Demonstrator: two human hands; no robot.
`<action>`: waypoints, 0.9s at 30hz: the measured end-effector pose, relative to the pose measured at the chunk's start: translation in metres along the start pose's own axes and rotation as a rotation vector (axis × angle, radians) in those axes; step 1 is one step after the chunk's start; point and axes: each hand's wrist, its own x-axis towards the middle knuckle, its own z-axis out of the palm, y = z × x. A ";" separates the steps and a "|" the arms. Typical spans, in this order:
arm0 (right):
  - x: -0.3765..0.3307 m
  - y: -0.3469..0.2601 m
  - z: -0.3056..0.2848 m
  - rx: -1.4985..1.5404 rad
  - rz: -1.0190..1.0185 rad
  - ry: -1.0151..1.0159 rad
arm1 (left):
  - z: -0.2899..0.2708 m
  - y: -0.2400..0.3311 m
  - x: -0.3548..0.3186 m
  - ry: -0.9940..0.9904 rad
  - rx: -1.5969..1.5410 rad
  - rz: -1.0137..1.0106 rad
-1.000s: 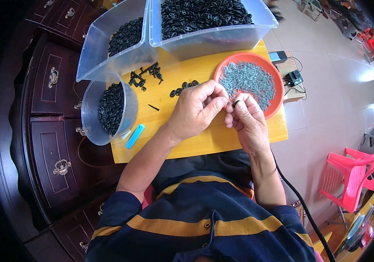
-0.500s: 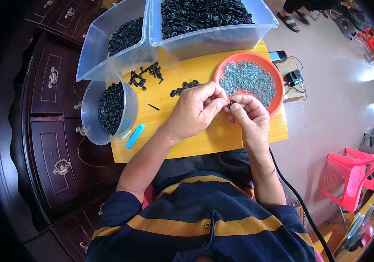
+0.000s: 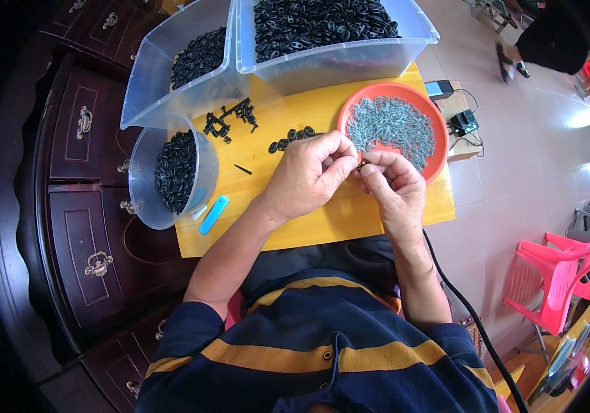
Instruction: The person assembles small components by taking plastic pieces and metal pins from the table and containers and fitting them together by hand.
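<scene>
Meeting over the right part of a yellow table [image 3: 288, 234], at the near left side of an orange bowl [image 3: 439, 160], two bare hands attend to one small black piece [image 3: 362, 164]; the right hand [image 3: 399, 194] grasps this piece between thumb and forefinger, its other fingers curled; the left hand [image 3: 309, 172] brings its thumb and forefinger together in a pinch at the piece's left side (one cannot tell whether these fingertips grip anything, the spot being too small); the bowl holds a heap of small silver metal parts [image 3: 391, 124]; beyond the left hand lies a loose group of black oval pieces [image 3: 282, 144]; farther left are a cluster of black branching scraps [image 3: 241, 113] and, nearer, a thin black stick [image 3: 243, 169]; a bright blue strip-shaped object [image 3: 214, 215] lies near the table's left edge, beside a round clear tub [image 3: 208, 162] with black parts inside; at the far side stand two clear bins, a left bin [image 3: 142, 86] and a right bin [image 3: 336, 63], both containing black pieces; at far right, a person in dark clothing [image 3: 550, 41] appears above the tiled floor [image 3: 494, 151].
</scene>
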 end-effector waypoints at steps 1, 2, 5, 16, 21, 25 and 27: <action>0.000 0.000 0.000 0.007 0.002 0.005 | 0.000 0.000 0.000 0.002 0.001 0.002; 0.000 0.000 0.000 0.007 0.003 0.004 | 0.001 -0.001 0.000 0.004 0.001 0.003; 0.000 0.001 0.000 -0.012 -0.003 0.008 | 0.004 -0.006 -0.002 0.042 -0.015 0.028; -0.001 0.002 0.002 -0.026 -0.014 0.014 | 0.002 -0.006 -0.003 0.007 -0.044 -0.036; 0.000 -0.003 -0.001 0.054 -0.022 0.010 | -0.005 -0.012 -0.005 -0.020 -0.196 -0.110; 0.003 -0.005 -0.003 0.040 -0.064 0.060 | -0.009 -0.036 -0.011 0.089 -0.028 -0.109; 0.002 -0.005 -0.004 0.037 -0.057 0.081 | -0.010 -0.041 -0.015 0.010 0.440 0.090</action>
